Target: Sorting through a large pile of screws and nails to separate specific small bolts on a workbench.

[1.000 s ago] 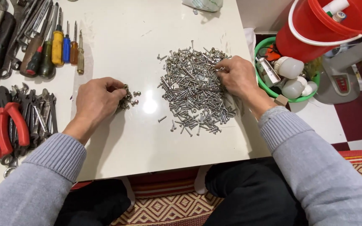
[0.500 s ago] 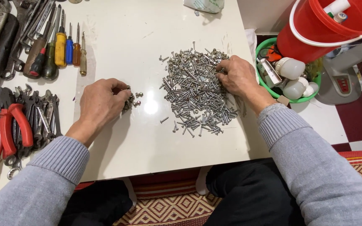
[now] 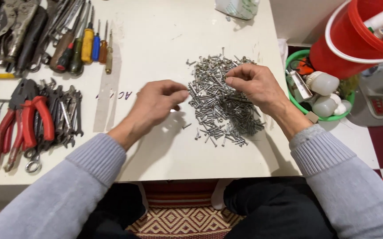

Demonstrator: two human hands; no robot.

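- left hand (image 3: 156, 104) has slid over from the small heap to the edge of the screw pile (image 3: 222, 104), fingers pinched, can't tell on what
- right hand (image 3: 255, 84) hovers above the pile, fingertips pinched, grip contents unclear
- pile sits mid white table (image 3: 156, 40)
- red pliers (image 3: 19, 126) far left

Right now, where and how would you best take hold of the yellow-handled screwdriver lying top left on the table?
Grip the yellow-handled screwdriver by its thick yellow handle, pinching across it from above. It lies flat in a tight row of screwdrivers, so the sides are crowded; its thin shaft points away, towards the table's far edge.
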